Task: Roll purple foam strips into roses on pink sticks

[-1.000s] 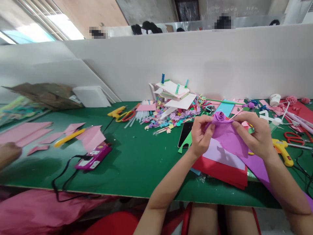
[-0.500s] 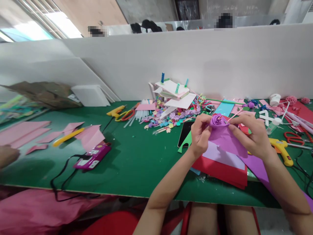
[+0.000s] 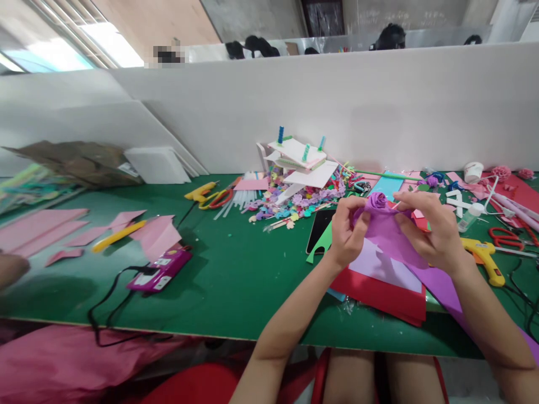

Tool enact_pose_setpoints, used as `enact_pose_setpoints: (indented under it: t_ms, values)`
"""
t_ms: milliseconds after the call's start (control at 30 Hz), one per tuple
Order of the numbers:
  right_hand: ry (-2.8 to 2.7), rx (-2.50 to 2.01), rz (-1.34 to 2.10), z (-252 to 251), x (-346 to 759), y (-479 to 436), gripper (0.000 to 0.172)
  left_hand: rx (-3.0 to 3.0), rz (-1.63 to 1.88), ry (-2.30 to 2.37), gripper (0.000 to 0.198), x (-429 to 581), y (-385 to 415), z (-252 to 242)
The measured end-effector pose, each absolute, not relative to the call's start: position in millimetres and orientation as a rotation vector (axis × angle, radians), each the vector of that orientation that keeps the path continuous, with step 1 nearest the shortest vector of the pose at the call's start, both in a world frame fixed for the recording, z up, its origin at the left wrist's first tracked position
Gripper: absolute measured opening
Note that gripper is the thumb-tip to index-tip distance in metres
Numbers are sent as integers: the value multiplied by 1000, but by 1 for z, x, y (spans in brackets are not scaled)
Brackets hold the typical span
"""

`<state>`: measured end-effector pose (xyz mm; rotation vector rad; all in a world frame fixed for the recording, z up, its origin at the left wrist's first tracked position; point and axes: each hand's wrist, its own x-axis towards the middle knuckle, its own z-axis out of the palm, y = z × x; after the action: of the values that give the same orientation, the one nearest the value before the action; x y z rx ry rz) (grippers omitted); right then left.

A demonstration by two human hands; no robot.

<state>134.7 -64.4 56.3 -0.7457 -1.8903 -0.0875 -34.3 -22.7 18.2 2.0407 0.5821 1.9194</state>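
Both hands hold a purple paper flower [image 3: 378, 200] above a pile of coloured sheets. Its top is coiled like a rose, and a loose purple flap hangs below. My left hand [image 3: 348, 233] pinches the coil's left side between thumb and fingers. On the right, my right hand [image 3: 433, 231] has its thumb and fingers closed on the paper's upper right edge. A thin pale stick shows by those fingertips, partly hidden. Beneath lie a lilac sheet [image 3: 385, 269], red sheets [image 3: 379, 297] and a long purple strip [image 3: 444, 292].
A yellow glue gun [image 3: 484, 261] and red-handled scissors [image 3: 505, 238] lie to the right. Small flowers [image 3: 295, 199] are heaped at the back under white boards. Leftward are a purple power strip [image 3: 162, 271], a yellow cutter [image 3: 119, 235] and another person's hand [image 3: 12, 269].
The coil has tipped slightly and shifted a little to the right and up. My left fingers have moved lower around it; both hands keep their hold.
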Motion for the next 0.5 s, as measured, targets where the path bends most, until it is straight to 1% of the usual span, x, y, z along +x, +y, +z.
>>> enact_pose_setpoints:
  t_ms: [167, 367, 500]
  values:
    - [-1935, -711, -180, 57, 133, -62, 39, 2080, 1934, 646, 15, -34, -22, 15]
    - [-1943, -734, -156, 55, 133, -62, 31, 2130, 1903, 648, 20, -33, -21, 14]
    - [-1979, -757, -140, 54, 133, -62, 29, 2146, 1883, 647, 22, -32, -22, 15]
